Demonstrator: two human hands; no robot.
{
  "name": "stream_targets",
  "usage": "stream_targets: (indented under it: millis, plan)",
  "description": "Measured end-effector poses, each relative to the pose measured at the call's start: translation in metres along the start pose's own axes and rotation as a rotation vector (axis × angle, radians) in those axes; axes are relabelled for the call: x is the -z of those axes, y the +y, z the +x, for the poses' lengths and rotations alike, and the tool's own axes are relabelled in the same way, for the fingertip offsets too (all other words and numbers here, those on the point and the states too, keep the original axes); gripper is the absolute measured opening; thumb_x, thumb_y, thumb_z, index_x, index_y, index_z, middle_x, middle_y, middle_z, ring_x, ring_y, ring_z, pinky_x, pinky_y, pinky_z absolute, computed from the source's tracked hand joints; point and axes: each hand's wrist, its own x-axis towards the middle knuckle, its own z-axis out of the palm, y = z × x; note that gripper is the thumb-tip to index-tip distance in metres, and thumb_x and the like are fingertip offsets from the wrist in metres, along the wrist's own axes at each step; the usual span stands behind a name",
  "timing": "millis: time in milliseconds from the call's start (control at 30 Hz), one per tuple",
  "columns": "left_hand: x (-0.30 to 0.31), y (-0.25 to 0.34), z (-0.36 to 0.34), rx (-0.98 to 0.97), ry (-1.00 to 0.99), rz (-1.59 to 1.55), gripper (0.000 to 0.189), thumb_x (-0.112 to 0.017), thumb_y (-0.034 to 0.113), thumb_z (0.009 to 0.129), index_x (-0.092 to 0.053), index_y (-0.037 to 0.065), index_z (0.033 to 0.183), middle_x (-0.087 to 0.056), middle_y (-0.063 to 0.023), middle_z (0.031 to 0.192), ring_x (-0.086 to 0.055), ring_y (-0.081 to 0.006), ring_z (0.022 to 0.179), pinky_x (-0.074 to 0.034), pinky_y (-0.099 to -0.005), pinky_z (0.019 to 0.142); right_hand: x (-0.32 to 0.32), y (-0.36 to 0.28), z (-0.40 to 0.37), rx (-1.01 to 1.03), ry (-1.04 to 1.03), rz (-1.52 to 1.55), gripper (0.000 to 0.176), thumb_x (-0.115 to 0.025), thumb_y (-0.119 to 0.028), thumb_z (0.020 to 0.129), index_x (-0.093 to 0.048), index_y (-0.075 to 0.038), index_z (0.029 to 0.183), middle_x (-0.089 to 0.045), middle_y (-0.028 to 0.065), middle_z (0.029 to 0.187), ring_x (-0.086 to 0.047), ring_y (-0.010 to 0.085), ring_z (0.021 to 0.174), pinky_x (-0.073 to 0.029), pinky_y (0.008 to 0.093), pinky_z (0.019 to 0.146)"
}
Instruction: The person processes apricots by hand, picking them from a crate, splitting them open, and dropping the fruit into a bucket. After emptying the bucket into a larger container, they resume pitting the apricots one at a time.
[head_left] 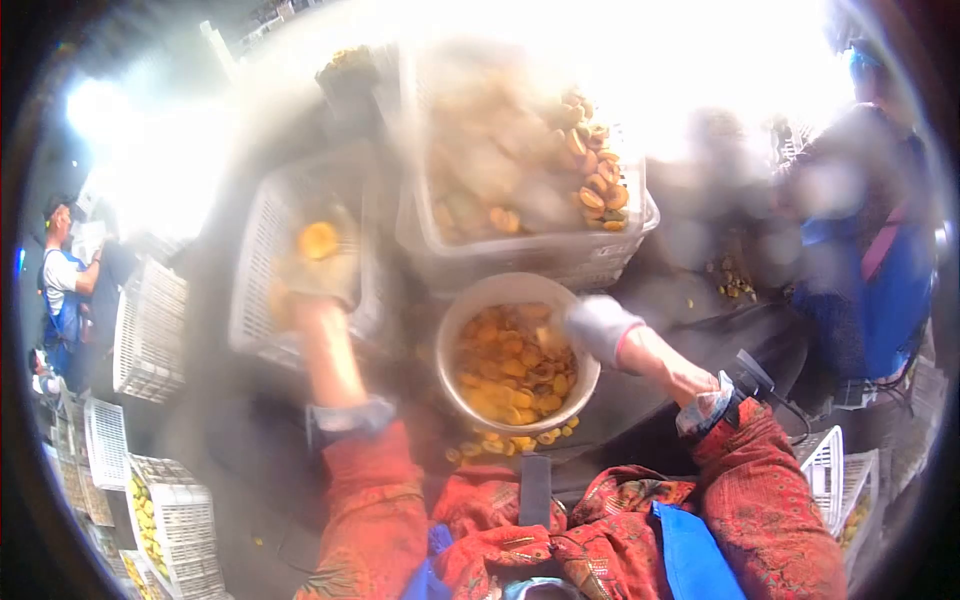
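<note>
A round white tub [447, 369] stands in front of me, holding many orange and yellow fruit pieces [512, 362]. At its right rim is my right hand [600, 330] in a pale glove, blurred, its fingers not distinct. Over the white basket [262, 262] on the left is my left hand [312, 285], smeared by motion and glare. An orange fruit piece [318, 240] shows just beyond its fingers; whether they touch it cannot be made out. Behind the tub, a large white crate [520, 248] holds halved fruit [603, 185] along its right side.
Fruit pieces [500, 445] lie on the ground at the tub's near side. White crates [150, 330] stand at the left, one with green-yellow fruit [145, 515]. A person in a blue apron [65, 300] is far left, another person [870, 250] at the right. Glare veils the top.
</note>
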Motion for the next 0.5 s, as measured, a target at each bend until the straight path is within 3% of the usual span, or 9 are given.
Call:
stream_targets:
  millis: [33,100,133,200,233,300,367,433,500]
  plan:
    - [0.009,0.025,0.002,-0.056,0.005,-0.030,0.027,-0.051,0.026,0.093,-0.056,0.001,0.103,-0.061,-0.0143,0.093,-0.059,-0.0263,0.089,-0.052,-0.0405,0.080,-0.006,0.024,0.020,0.071,0.130,-0.108,0.018,-0.058,-0.017,0.081,-0.064,-0.005,0.092,-0.065,0.0188,0.077,-0.064,0.0392,0.075,-0.052,0.0427,0.068]
    - [0.022,0.054,0.008,-0.168,0.006,-0.062,0.056,-0.040,0.043,0.097,-0.046,0.000,0.131,-0.054,-0.0236,0.126,-0.046,-0.0358,0.125,-0.039,-0.0550,0.104,0.035,0.017,0.028,0.017,0.684,0.244,0.012,-0.058,-0.015,0.082,-0.059,-0.004,0.081,-0.061,0.0217,0.072,-0.062,0.0402,0.070,-0.048,0.0462,0.062]
    - [0.029,0.051,0.011,-0.160,0.000,-0.057,0.056,-0.040,0.043,0.097,-0.046,0.000,0.131,-0.054,-0.0236,0.126,-0.046,-0.0358,0.125,-0.039,-0.0550,0.104,0.046,0.024,0.039,-0.010,0.823,0.187,0.013,-0.060,-0.016,0.082,-0.059,-0.004,0.082,-0.060,0.0215,0.070,-0.061,0.0396,0.073,-0.047,0.0459,0.063]
    - [0.037,0.039,0.021,-0.434,0.174,0.208,0.054,-0.037,0.041,0.098,-0.046,-0.001,0.130,-0.052,-0.0213,0.130,-0.041,-0.0362,0.129,-0.031,-0.0571,0.109,0.059,0.034,0.055,-0.002,0.937,0.149,0.012,-0.062,-0.016,0.079,-0.059,-0.005,0.084,-0.061,0.0182,0.080,-0.062,0.0368,0.079,-0.048,0.0445,0.066]
    - [0.034,0.030,0.024,-0.431,0.162,0.205,0.054,-0.037,0.041,0.098,-0.046,-0.001,0.130,-0.052,-0.0213,0.130,-0.041,-0.0362,0.129,-0.031,-0.0571,0.109,0.057,0.039,0.065,0.001,0.947,0.132,0.011,-0.062,-0.014,0.078,-0.059,-0.005,0.085,-0.061,0.0170,0.084,-0.062,0.0358,0.080,-0.048,0.0443,0.067]
    - [0.025,0.006,0.027,-0.222,0.384,-0.052,0.045,-0.041,0.033,0.098,-0.052,-0.004,0.121,-0.060,-0.0214,0.118,-0.054,-0.0364,0.116,-0.042,-0.0546,0.102,0.042,0.050,0.096,-0.010,0.913,0.080,0.011,-0.061,-0.013,0.078,-0.059,-0.006,0.086,-0.062,0.0159,0.087,-0.063,0.0349,0.080,-0.049,0.0442,0.068]
    - [0.030,-0.048,0.026,0.153,0.054,-0.010,0.032,-0.044,0.023,0.097,-0.059,-0.004,0.108,-0.066,-0.0189,0.098,-0.066,-0.0329,0.094,-0.054,-0.0488,0.089,0.049,0.039,0.103,-0.127,0.807,0.017,0.012,-0.060,-0.009,0.076,-0.060,-0.007,0.089,-0.062,0.0148,0.091,-0.064,0.0327,0.084,-0.050,0.0439,0.072]
    - [0.038,-0.086,0.037,0.136,0.063,0.218,0.025,-0.047,0.019,0.096,-0.062,-0.002,0.098,-0.067,-0.0183,0.085,-0.069,-0.0282,0.078,-0.060,-0.0446,0.075,0.038,0.040,0.119,-0.166,0.849,-0.035,0.012,-0.061,-0.013,0.078,-0.061,-0.006,0.088,-0.063,0.0157,0.092,-0.064,0.0334,0.084,-0.050,0.0439,0.072]
    - [0.037,-0.120,0.026,0.243,0.079,0.306,0.026,-0.046,0.022,0.097,-0.062,0.001,0.096,-0.068,-0.0157,0.085,-0.069,-0.0267,0.078,-0.060,-0.0406,0.075,0.040,0.040,0.124,-0.195,0.854,0.019,0.013,-0.061,-0.015,0.079,-0.062,-0.006,0.087,-0.063,0.0162,0.094,-0.064,0.0337,0.084,-0.050,0.0442,0.071]
